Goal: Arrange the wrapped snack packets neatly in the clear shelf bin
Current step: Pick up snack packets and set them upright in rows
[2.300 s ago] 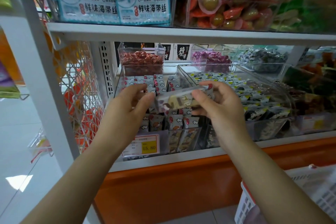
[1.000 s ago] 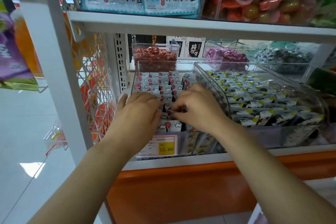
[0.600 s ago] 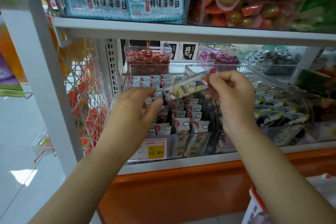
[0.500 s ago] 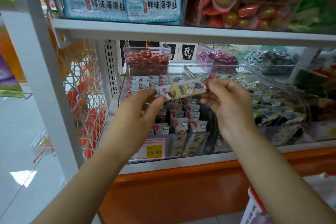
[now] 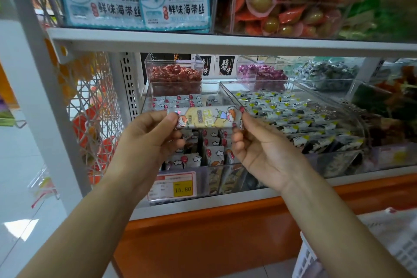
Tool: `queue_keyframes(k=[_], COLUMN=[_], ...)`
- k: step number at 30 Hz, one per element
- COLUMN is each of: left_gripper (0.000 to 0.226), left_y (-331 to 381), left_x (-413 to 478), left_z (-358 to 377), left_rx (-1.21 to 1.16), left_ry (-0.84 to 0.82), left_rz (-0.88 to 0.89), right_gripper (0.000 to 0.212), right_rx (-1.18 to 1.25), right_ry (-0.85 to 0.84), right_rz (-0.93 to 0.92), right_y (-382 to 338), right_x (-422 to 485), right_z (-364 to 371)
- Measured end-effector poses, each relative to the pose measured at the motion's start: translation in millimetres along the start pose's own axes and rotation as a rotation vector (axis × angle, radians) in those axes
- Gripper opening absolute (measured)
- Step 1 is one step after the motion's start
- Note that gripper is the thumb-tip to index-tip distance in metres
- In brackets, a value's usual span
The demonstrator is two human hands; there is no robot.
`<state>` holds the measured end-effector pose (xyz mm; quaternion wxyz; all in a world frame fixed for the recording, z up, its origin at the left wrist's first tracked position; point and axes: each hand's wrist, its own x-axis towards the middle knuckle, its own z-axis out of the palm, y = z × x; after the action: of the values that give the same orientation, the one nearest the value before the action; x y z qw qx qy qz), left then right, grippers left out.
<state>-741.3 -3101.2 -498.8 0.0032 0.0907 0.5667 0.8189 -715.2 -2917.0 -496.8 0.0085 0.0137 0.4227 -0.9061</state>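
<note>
- Head view: your left hand (image 5: 147, 142) and right hand (image 5: 259, 151) pinch a packet (image 5: 207, 117) by its ends, above the bin (image 5: 200, 178).
- Rows (image 5: 178, 101) already stand inside; this packet isn't yet placed.

Two grips (image 5: 146, 142) (image 5: 264, 151), one raised snack packet (image 5: 206, 117), two seaweed bags (image 5: 101, 0) (image 5: 176, 0).

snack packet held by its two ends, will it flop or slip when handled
Probably fairly stiff: the snack packet spans straight between the left hand and right hand, pinched only at its ends. Its glossy wrapper may be slippery.
</note>
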Motion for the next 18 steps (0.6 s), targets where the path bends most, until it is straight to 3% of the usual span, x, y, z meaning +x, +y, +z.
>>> queue_keyframes(k=[4, 9, 11, 14, 18], left_gripper=[0.015, 0.014, 0.015, 0.032, 0.028], left_y=[3, 4, 3, 4, 5], left_x=[0, -4, -7, -9, -10], left_z=[-1, -1, -1, 1, 2], left_rx=[-0.054, 0.230, 0.340, 0.380, 0.379], left_ry=[-0.081, -0.119, -0.119, -0.117, -0.074], left_rz=[0.001, 0.149, 0.182, 0.160, 0.153], right_gripper=[0.010, 0.022, 0.015, 0.008, 0.011], right_rx=[0.025, -0.299, -0.440, -0.509, -0.610], right_ry=[0.030, 0.103, 0.104, 0.115, 0.036], right_rz=[-0.006, -0.231, -0.334, -0.432, -0.466], right_y=[2, 0, 2, 3, 4], right_x=[4, 5, 5, 7, 5], right_z=[-1, -8, -10, -11, -11])
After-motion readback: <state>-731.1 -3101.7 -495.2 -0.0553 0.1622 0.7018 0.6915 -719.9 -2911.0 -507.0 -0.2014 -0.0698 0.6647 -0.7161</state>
